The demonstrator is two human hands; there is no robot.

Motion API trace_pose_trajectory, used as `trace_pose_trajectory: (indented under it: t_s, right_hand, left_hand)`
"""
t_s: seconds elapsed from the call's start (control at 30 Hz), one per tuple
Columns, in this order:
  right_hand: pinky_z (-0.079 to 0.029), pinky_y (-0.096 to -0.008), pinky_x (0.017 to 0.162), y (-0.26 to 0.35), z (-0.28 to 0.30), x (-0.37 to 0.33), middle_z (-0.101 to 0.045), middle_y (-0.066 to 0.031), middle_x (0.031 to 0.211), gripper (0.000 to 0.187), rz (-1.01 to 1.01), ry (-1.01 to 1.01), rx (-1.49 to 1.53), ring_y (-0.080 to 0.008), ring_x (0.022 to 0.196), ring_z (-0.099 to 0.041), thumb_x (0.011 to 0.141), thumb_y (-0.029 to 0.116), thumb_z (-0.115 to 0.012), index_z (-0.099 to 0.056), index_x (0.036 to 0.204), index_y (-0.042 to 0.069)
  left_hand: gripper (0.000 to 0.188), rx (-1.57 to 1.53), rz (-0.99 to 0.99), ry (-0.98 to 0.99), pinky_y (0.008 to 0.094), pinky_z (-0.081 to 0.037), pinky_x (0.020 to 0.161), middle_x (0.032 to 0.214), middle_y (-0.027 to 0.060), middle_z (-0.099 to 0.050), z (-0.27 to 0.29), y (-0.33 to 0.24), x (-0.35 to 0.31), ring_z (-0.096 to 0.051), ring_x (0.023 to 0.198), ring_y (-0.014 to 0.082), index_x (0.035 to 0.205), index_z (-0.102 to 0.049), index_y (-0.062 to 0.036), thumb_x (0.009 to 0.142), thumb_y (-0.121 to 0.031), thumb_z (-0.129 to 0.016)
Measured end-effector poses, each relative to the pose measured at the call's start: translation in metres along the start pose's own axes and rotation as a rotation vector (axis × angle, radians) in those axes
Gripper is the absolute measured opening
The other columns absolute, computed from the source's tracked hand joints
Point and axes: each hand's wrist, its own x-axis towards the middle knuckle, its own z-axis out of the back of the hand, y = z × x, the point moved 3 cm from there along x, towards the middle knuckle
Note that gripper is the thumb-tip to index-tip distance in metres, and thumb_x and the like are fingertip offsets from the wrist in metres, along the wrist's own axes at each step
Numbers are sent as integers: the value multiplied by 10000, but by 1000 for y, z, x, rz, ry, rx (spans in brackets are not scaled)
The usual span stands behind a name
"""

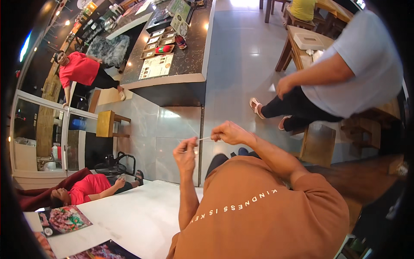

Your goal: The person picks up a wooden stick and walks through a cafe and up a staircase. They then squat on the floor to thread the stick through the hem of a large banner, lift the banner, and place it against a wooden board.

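Observation:
In front of my body, both hands are raised above the floor. A thin white stick or strip [204, 138] spans the small gap between them; its exact kind is too small to make out. My left hand [185, 153] pinches one end between thumb and fingers. At the other end, the fingers of my right hand [229, 132] are closed on it, with the wrist bent inward. Both forearms come up past my brown shirt [258, 211].
A dark counter [189, 56] with trays and a printed sheet [156, 65] stands ahead. Rightward is a person in a pale shirt [366, 64], near a wooden table [295, 43]. Left are two people in red, a wooden stool [105, 124] and a white tabletop [142, 216].

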Motion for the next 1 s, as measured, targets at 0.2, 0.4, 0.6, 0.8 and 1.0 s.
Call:
trace_pose_trajectory:
  t_s: [0.2, 0.4, 0.6, 0.8, 1.0]
  right_hand:
    - [-554, -369, 731, -49, 120, 128, -738, -88, 798, 199, -73, -174, 8, -231, 740, -700, 964, 180, -611, -721, 926, 18]
    - [-565, -287, 710, -114, 249, 218, -729, -87, 803, 264, -224, -445, 320, -120, 711, -665, 1045, 189, -546, -687, 994, -28]
    - [-546, -268, 668, -147, 372, 291, -724, -93, 805, 248, -277, -532, 401, -114, 677, -647, 1044, 190, -546, -674, 1022, -21]
    - [-532, -262, 613, -241, 477, 374, -720, -104, 794, 242, -361, -510, 462, -113, 662, -649, 1038, 191, -553, -667, 1002, -19]
    - [-561, -303, 663, -297, 597, 489, -722, -112, 800, 277, -397, -258, 453, -153, 712, -683, 1042, 213, -517, -652, 972, -19]
  left_hand:
    - [295, -87, -44, -203, 224, -310, 450, 710, 22, -631, -16, -24, 133, -416, 481, 45, 840, -710, -4, 1002, -249, -680]
    - [315, -64, -143, -81, 205, -281, 444, 666, 8, -596, -100, -40, 281, -414, 490, 29, 793, -689, -33, 990, -279, -699]
    - [348, -60, 11, 162, 219, -378, 532, 645, -11, -585, -177, -84, 413, -483, 552, 48, 817, -691, -5, 1001, -300, -688]
    - [306, -118, -106, 105, 220, -369, 530, 635, -28, -569, -282, -129, 559, -482, 568, 44, 800, -682, -25, 997, -259, -692]
    - [347, -91, 2, 172, 242, -380, 544, 725, -13, -604, -395, -104, 722, -484, 597, 62, 737, -648, -15, 998, -241, -685]
